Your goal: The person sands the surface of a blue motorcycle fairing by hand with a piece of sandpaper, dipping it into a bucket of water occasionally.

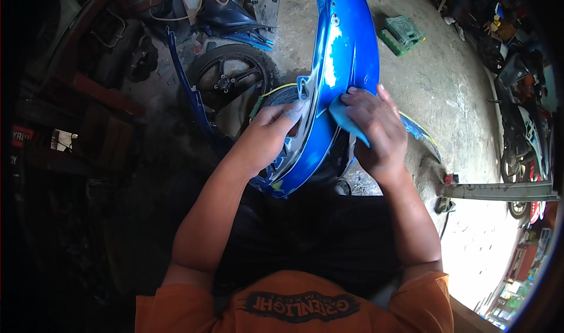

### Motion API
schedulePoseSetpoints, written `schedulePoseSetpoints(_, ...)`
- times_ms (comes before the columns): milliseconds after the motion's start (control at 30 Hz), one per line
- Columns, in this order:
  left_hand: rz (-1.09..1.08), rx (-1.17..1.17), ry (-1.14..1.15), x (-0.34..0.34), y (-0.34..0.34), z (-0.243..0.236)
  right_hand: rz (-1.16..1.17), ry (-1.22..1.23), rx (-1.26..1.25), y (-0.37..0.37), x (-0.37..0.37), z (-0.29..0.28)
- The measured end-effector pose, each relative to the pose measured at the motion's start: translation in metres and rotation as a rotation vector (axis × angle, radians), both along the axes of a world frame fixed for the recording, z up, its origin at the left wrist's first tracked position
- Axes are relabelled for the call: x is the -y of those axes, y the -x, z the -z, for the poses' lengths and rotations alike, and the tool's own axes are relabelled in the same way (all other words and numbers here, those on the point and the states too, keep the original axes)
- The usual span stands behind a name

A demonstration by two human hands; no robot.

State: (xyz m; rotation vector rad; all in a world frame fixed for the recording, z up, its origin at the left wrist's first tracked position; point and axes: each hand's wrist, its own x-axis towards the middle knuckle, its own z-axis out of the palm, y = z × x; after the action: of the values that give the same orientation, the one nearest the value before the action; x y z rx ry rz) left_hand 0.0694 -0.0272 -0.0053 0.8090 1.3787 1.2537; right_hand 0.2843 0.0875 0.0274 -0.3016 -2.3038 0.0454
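A long, curved blue motorcycle body panel [359, 45] stands tilted in front of me, its lower end near my lap. Glare whitens part of its glossy face. My left hand [267, 134] grips the panel's left edge beside a cut-out tab, the thumb on the near side and the other fingers mostly hidden behind. Bluish residue marks that thumb. Against the right side of the panel, my right hand [379, 124] presses a folded light-blue sheet [345, 120] that looks like sandpaper. Its fingers lie bent over the sheet.
Behind the panel, a black spoked wheel [226, 77] lies on the concrete floor, with a thin blue trim piece [187, 83] to its left. A green box [402, 34] sits far right of the panel. Motorcycles [526, 139] and a metal rail [499, 191] are at the right.
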Motion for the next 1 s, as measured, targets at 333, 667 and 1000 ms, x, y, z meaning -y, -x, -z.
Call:
schedulePoseSetpoints(333,-0.007,-0.023,0.002,0.003,-0.010,-0.010,-0.014,-0.125,0.034,0.002,0.011,0.015)
schedulePoseSetpoints(667,0.013,0.092,0.000,0.008,-0.008,-0.004,0.004,-0.230,0.084,0.006,0.028,0.012)
schedulePoseSetpoints(1000,-0.028,0.037,0.029,0.007,-0.003,-0.002,0.039,-0.132,0.067,0.002,0.022,0.010)
